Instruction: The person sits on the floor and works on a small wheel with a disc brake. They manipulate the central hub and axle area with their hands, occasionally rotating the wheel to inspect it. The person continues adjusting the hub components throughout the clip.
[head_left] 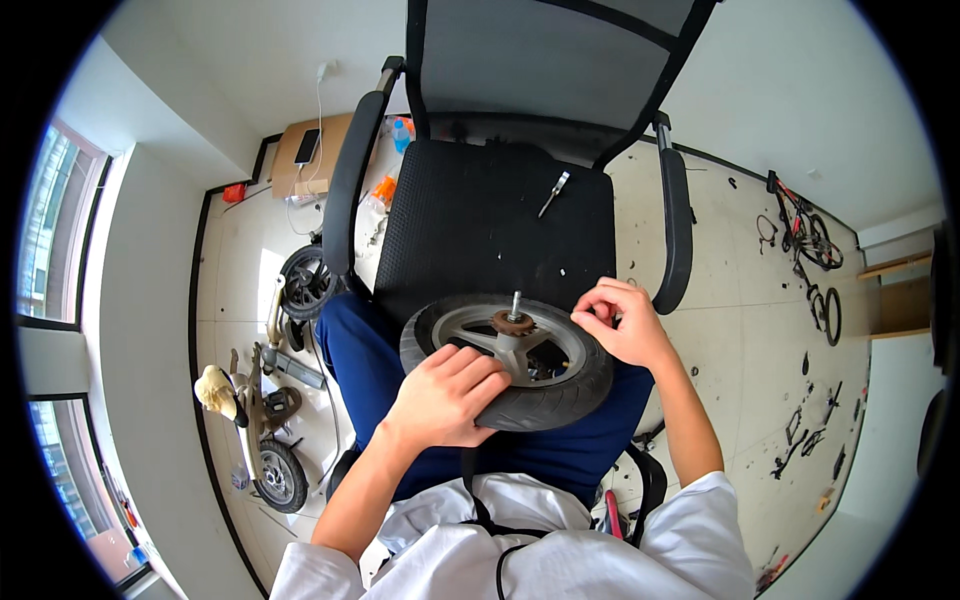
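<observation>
A small black-tyred wheel (560,385) with a grey spoked hub lies flat on my lap, its rusty axle nut (513,322) and threaded axle pointing up. My left hand (445,395) is closed over the tyre's near left side, holding it steady. My right hand (620,322) rests at the tyre's far right edge with fingertips pinched together; whether something small sits between them I cannot tell. A black mesh office chair (490,225) stands right in front of my knees, with a metal tool (553,192) lying on its seat.
On the tiled floor to the left lie a dismantled small scooter (262,420) and a loose wheel (305,282). A cardboard box (300,155) with a phone on it sits by the far wall. Bicycle parts (812,260) and scattered tools lie to the right.
</observation>
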